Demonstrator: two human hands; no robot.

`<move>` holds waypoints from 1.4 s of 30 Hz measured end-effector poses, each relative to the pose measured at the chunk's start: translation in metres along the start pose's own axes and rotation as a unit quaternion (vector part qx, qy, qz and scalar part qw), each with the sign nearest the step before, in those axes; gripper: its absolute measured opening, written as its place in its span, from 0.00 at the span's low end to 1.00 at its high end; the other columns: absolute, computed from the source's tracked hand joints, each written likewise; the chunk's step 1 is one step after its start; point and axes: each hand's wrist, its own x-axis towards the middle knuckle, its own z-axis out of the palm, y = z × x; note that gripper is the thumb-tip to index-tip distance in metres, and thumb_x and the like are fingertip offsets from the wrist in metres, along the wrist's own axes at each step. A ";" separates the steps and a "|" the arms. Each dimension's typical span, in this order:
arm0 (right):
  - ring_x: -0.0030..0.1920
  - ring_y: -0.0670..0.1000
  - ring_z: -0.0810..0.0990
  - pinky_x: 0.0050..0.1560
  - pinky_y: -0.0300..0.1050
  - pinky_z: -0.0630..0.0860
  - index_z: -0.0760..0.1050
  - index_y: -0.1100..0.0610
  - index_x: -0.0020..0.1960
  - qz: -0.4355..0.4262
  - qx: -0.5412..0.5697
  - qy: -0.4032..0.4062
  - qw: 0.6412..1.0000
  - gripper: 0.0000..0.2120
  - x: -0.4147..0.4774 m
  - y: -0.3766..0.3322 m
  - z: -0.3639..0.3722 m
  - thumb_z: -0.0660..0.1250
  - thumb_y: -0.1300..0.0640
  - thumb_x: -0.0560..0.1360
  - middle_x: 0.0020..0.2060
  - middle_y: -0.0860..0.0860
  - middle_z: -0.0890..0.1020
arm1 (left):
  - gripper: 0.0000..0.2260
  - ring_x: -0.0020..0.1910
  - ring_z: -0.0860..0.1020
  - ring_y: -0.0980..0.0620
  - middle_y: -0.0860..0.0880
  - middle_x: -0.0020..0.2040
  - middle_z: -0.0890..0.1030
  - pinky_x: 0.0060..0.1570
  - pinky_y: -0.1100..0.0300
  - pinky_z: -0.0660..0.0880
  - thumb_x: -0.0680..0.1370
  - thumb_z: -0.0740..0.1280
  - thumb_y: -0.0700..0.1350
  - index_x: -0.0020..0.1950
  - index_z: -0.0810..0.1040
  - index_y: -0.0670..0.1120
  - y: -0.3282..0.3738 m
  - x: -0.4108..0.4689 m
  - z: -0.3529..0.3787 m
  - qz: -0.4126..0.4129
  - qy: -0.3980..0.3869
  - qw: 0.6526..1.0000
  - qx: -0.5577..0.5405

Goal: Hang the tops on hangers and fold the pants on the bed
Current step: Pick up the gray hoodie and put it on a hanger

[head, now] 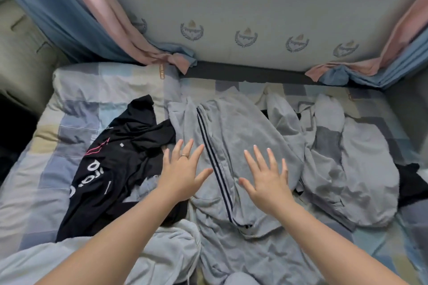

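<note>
Two flat hands over grey striped pants on a patchwork bed.

At frame centre, the left hand (pixel 183 173), a ring on one finger, and the right hand (pixel 266 178) have fingers spread wide, gripping nothing, over grey pants (pixel 234 127) with two dark stripes. Left of centre a black top (pixel 120 157) bears partly hidden white lettering, unreadable. More grey clothing (pixel 361 164) lies right. Five crests line the pale board (pixel 254 2) above the bed (pixel 76 104).
</note>
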 end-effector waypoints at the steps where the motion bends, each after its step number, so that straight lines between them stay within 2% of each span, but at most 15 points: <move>1: 0.79 0.54 0.31 0.75 0.65 0.34 0.33 0.40 0.79 -0.008 -0.005 -0.002 1.000 0.34 0.019 0.010 0.004 0.45 0.33 0.80 0.80 0.43 0.34 | 0.34 0.80 0.38 0.48 0.52 0.83 0.44 0.77 0.41 0.42 0.79 0.47 0.71 0.82 0.46 0.58 0.002 0.015 0.010 -0.016 0.004 1.000 -0.003; 4: 0.79 0.54 0.33 0.75 0.65 0.35 0.34 0.40 0.80 -0.028 -0.015 -0.011 0.999 0.34 0.085 0.034 0.023 0.46 0.33 0.80 0.80 0.42 0.35 | 0.34 0.81 0.39 0.47 0.51 0.83 0.45 0.78 0.41 0.43 0.79 0.47 0.70 0.82 0.47 0.57 -0.002 0.068 0.043 -0.046 0.004 0.999 -0.011; 9: 0.80 0.54 0.38 0.77 0.64 0.40 0.38 0.41 0.80 -0.033 0.011 0.032 0.999 0.33 0.208 0.069 0.078 0.48 0.35 0.81 0.81 0.43 0.41 | 0.34 0.80 0.38 0.47 0.52 0.83 0.43 0.77 0.41 0.42 0.79 0.49 0.70 0.81 0.45 0.58 -0.032 0.175 0.114 -0.061 0.012 0.998 -0.002; 13: 0.80 0.54 0.39 0.77 0.64 0.42 0.38 0.41 0.80 -0.055 0.005 0.058 0.997 0.33 0.295 0.079 0.125 0.47 0.35 0.81 0.81 0.43 0.41 | 0.35 0.80 0.39 0.45 0.50 0.83 0.43 0.77 0.39 0.44 0.79 0.51 0.70 0.82 0.45 0.58 -0.056 0.266 0.164 -0.048 0.028 0.998 0.021; 18: 0.81 0.55 0.41 0.77 0.64 0.43 0.39 0.41 0.81 -0.085 -0.003 0.086 0.993 0.32 0.400 0.079 0.171 0.49 0.36 0.81 0.81 0.44 0.43 | 0.34 0.81 0.45 0.41 0.50 0.83 0.47 0.76 0.36 0.49 0.79 0.53 0.70 0.81 0.49 0.58 -0.088 0.422 0.177 -0.069 0.104 0.992 0.027; 21: 0.81 0.55 0.44 0.76 0.64 0.43 0.42 0.41 0.81 -0.092 0.003 0.100 0.991 0.32 0.448 0.077 0.187 0.48 0.36 0.81 0.81 0.44 0.45 | 0.36 0.81 0.45 0.41 0.51 0.83 0.47 0.73 0.32 0.50 0.76 0.50 0.74 0.81 0.48 0.60 -0.118 0.481 0.189 -0.112 0.096 0.989 0.033; 23: 0.80 0.55 0.46 0.76 0.65 0.44 0.45 0.41 0.80 -0.108 0.006 0.115 0.987 0.31 0.487 0.076 0.198 0.46 0.36 0.80 0.81 0.45 0.48 | 0.39 0.80 0.50 0.41 0.52 0.83 0.51 0.71 0.32 0.51 0.74 0.47 0.76 0.81 0.48 0.60 -0.139 0.499 0.219 -0.143 0.122 0.981 0.057; 25: 0.80 0.55 0.48 0.76 0.65 0.46 0.47 0.41 0.80 -0.119 0.005 0.118 0.986 0.31 0.529 0.071 0.208 0.45 0.35 0.79 0.81 0.46 0.51 | 0.39 0.78 0.57 0.42 0.52 0.81 0.59 0.70 0.35 0.54 0.74 0.46 0.75 0.81 0.53 0.57 -0.151 0.508 0.248 -0.143 0.186 0.967 0.097; 28: 0.80 0.55 0.47 0.76 0.65 0.46 0.48 0.42 0.80 -0.129 0.011 0.074 0.989 0.32 0.584 0.061 0.213 0.50 0.35 0.80 0.81 0.47 0.51 | 0.40 0.75 0.64 0.43 0.51 0.76 0.69 0.68 0.38 0.58 0.73 0.50 0.74 0.79 0.61 0.53 -0.159 0.523 0.251 -0.128 0.207 0.965 0.093; 31: 0.79 0.55 0.50 0.76 0.65 0.48 0.52 0.43 0.80 -0.166 0.015 0.023 0.986 0.35 0.618 0.056 0.205 0.58 0.36 0.76 0.80 0.50 0.54 | 0.41 0.76 0.63 0.44 0.50 0.76 0.68 0.70 0.38 0.57 0.72 0.53 0.73 0.80 0.61 0.50 -0.157 0.526 0.244 -0.130 0.193 0.969 0.082; 33: 0.78 0.54 0.53 0.76 0.65 0.48 0.57 0.43 0.79 -0.213 0.015 0.016 0.977 0.38 0.633 0.055 0.200 0.61 0.35 0.72 0.78 0.52 0.58 | 0.43 0.77 0.62 0.45 0.50 0.77 0.67 0.71 0.38 0.56 0.72 0.54 0.72 0.80 0.61 0.49 -0.157 0.526 0.243 -0.137 0.172 0.973 0.076; 35: 0.75 0.52 0.56 0.76 0.65 0.47 0.59 0.43 0.78 -0.248 0.019 -0.002 0.969 0.43 0.648 0.052 0.192 0.59 0.30 0.66 0.75 0.50 0.61 | 0.44 0.77 0.62 0.44 0.49 0.77 0.67 0.71 0.37 0.56 0.71 0.54 0.72 0.80 0.61 0.48 -0.157 0.527 0.242 -0.144 0.151 0.975 0.076; 37: 0.71 0.51 0.60 0.75 0.62 0.47 0.64 0.42 0.75 -0.250 0.040 -0.019 0.967 0.44 0.665 0.049 0.182 0.55 0.24 0.63 0.67 0.48 0.67 | 0.44 0.77 0.63 0.44 0.49 0.77 0.66 0.71 0.37 0.57 0.70 0.55 0.72 0.80 0.62 0.47 -0.158 0.529 0.240 -0.146 0.142 0.976 0.076; 39: 0.64 0.51 0.67 0.71 0.54 0.51 0.72 0.44 0.66 -0.243 0.052 -0.015 0.968 0.36 0.679 0.044 0.175 0.56 0.24 0.65 0.54 0.44 0.70 | 0.44 0.77 0.62 0.44 0.49 0.77 0.66 0.71 0.37 0.57 0.70 0.55 0.72 0.80 0.62 0.47 -0.158 0.529 0.242 -0.146 0.142 0.976 0.081; 42: 0.56 0.50 0.72 0.61 0.48 0.56 0.74 0.48 0.50 -0.268 0.061 0.024 0.961 0.14 0.686 0.037 0.176 0.66 0.38 0.74 0.45 0.43 0.71 | 0.43 0.77 0.61 0.45 0.50 0.77 0.65 0.72 0.37 0.57 0.71 0.55 0.72 0.79 0.61 0.47 -0.159 0.529 0.242 -0.146 0.144 0.975 0.087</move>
